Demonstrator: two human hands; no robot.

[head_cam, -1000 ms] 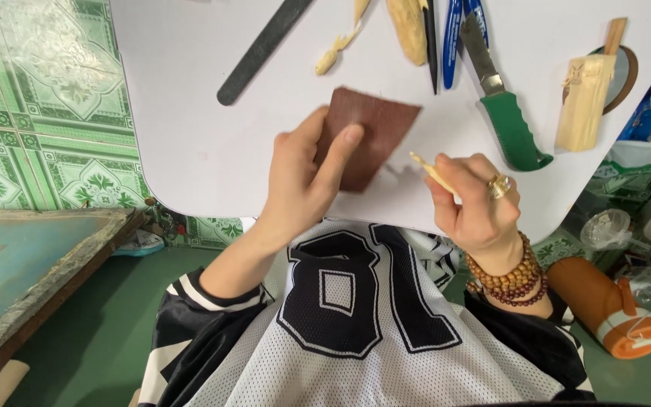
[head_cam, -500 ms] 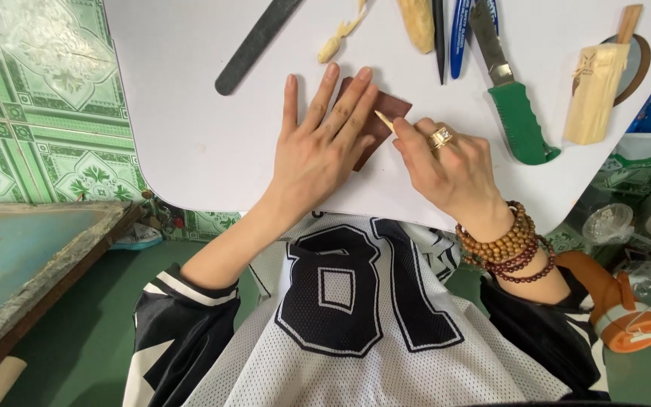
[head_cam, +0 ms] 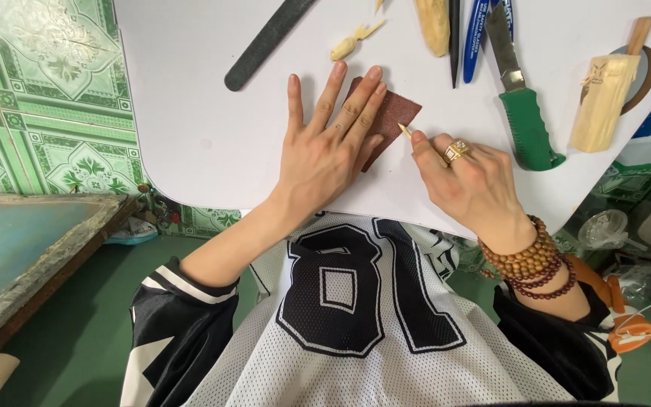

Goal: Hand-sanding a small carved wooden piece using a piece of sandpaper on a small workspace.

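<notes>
Left hand [head_cam: 324,154] lies flat, fingers spread, pressing down the brown rectangular sandpaper sheet [head_cam: 390,119] on the white table [head_cam: 190,113]. Right hand [head_cam: 470,181], just beside, pinches one thin pale wooden stick [head_cam: 405,130], tip touching the sheet's right edge. Beyond: one green-handled knife [head_cam: 525,124], one pale wood block [head_cam: 603,102], one small carved wood piece [head_cam: 349,45], one long dark flat file [head_cam: 265,39].

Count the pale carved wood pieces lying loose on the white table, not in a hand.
3: a small carving above the left hand's fingertips, a larger piece cut off by the top edge, and a squared block at far right. More may lie beyond the frame.
</notes>
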